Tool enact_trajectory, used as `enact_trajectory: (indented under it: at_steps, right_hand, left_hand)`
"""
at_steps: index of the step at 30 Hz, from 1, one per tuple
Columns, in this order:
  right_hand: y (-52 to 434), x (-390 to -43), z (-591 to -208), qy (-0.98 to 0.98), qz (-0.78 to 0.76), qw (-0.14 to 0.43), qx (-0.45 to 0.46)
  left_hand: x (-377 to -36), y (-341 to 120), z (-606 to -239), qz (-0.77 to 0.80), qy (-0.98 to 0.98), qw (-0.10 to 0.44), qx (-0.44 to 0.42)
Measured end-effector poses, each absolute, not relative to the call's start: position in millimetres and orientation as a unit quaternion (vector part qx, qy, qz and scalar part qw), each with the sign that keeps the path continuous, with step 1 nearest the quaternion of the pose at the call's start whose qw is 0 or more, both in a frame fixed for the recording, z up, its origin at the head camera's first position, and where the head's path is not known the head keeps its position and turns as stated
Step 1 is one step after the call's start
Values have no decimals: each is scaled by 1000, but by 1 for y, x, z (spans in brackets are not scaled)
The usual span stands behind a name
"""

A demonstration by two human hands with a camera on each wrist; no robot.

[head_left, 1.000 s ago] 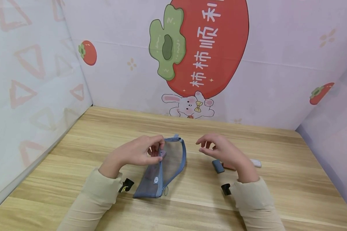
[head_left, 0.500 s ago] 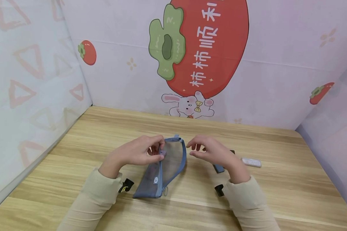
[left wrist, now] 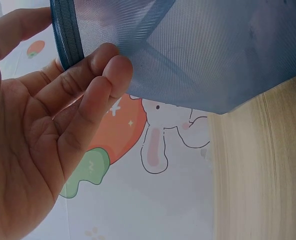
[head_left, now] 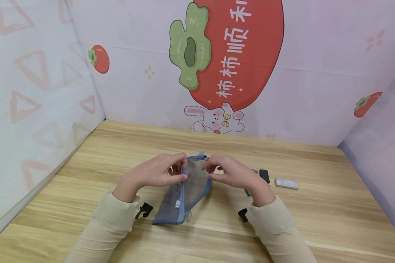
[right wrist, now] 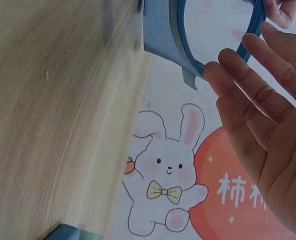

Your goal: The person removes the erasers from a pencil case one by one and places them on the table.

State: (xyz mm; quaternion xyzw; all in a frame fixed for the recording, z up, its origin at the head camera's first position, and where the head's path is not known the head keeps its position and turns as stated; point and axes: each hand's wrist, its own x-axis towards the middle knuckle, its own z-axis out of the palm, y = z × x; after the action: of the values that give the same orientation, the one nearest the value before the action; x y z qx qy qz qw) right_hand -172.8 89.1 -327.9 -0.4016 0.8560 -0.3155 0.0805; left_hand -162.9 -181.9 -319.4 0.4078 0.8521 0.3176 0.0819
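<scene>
A blue zippered mesh pouch (head_left: 167,210) stands on the wooden table with its mouth spread open. My left hand (head_left: 158,171) pinches its left zip edge between thumb and fingers. A small mauve patch shows beside those fingertips. At the opposite rim is my right hand (head_left: 232,173), its fingertips right at the blue zip band and its fingers loosely bent. In the right wrist view, the fingers (right wrist: 243,90) of that hand spread relaxed across the zip edge, holding nothing visible. Through the mesh (left wrist: 203,65), the left wrist view shows faint pinkish shapes.
Right of the right hand lie a black block (head_left: 264,176) and a pale oblong bar (head_left: 286,183). Partly hidden behind that hand is a blue block (head_left: 247,192), with a mauve edge close by. A printed cloth backdrop (head_left: 303,102) rises behind the table (head_left: 217,233).
My right hand has moved left from beside the blocks to the pouch's right rim, uncovering the black block and pale bar. My left hand stays on the pouch's edge.
</scene>
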Motion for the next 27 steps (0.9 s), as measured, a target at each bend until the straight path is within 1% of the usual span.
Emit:
enact_trajectory:
  at_steps: [18, 27]
  right_hand:
    - [61, -181, -334, 848, -283, 133, -428]
    - [44, -182, -340, 844, -269, 172, -431]
  left_hand:
    - [-161, -180, -317, 319, 854, 82, 404]
    - [-162, -181, -319, 314, 855, 86, 404]
